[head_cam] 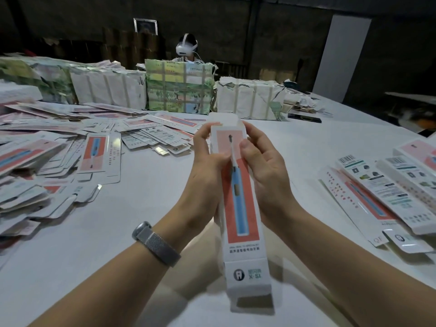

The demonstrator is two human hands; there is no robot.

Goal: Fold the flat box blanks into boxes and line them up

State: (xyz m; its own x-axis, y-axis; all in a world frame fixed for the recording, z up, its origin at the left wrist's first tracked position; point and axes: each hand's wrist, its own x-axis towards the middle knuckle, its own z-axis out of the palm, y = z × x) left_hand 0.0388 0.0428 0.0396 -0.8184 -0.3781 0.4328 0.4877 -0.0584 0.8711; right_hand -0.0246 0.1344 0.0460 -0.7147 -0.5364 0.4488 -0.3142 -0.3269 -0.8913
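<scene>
— Where's the box (238,185)?
— Between both hands, held above the white table (146,204), printed face up, its far flap past the fingertips.
— The grip?
— Left hand (207,166) curls round its left edge, thumb on the front. Right hand (262,161) does likewise on the right edge.
— The rest?
— Flat blanks (59,149) are heaped left of the left fingers; finished boxes (387,192) lie right of the right fingers.

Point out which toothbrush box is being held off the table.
The box at centre, gripped by the left hand and right hand; the others lie on the table.
</scene>
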